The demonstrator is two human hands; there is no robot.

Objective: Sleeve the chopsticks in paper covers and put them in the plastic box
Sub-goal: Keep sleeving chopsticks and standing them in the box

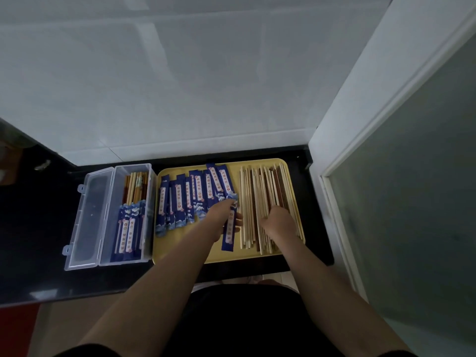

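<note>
Two hands (219,217) (277,222), yellow tray (293,176), black counter (38,228)

Open box (108,217) left; door frame (342,176) right

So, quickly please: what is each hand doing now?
Left hand: holds a blue paper cover.
Right hand: fingers curled on the bare chopsticks; a firm grip cannot be told.

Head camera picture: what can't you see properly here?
- Right hand: its fingers curl under, hiding whether it grips any chopsticks.
- Paper covers: print too small and blurred to read.
- Plastic box: covered pairs overlap, so they cannot be counted.
- Left hand: hides part of its cover.
</note>
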